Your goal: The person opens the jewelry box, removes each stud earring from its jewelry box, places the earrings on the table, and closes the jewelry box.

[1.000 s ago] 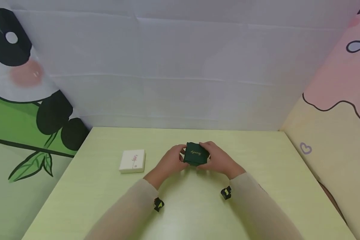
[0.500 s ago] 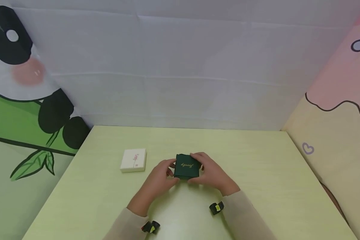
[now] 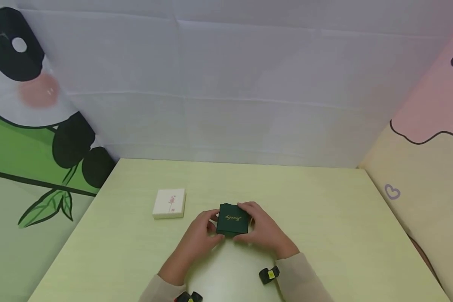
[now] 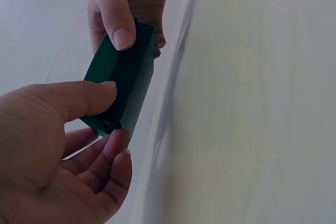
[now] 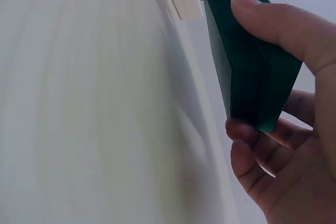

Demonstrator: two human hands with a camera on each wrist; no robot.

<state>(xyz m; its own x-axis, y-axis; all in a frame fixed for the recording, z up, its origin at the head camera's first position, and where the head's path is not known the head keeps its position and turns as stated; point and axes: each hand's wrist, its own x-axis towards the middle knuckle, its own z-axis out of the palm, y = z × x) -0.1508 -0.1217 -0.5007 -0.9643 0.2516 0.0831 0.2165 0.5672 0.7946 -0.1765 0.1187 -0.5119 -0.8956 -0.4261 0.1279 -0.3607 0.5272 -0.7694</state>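
Observation:
A small dark green jewelry box (image 3: pixel 232 221) with gold lettering on its lid is held between both hands near the middle of the table. My left hand (image 3: pixel 196 237) grips its left side, thumb on the near face and fingers curled under the end, as the left wrist view shows. On the other side my right hand (image 3: pixel 266 233) holds the box the same way, with the thumb (image 5: pixel 278 24) pressed on the near face. The lid looks closed, and a seam runs along the side. The box appears lifted slightly off the tabletop.
To the left of the hands lies a flat white box (image 3: pixel 169 203) with a pink flower print. The pale yellow table (image 3: pixel 305 201) meets a white sheet (image 3: pixel 249 84) at its back edge. Printed side panels stand left and right.
Both hands have brought the green box toward the near edge and slightly left, keeping hold of it. Its lid now faces up more squarely. The white box stays in place.

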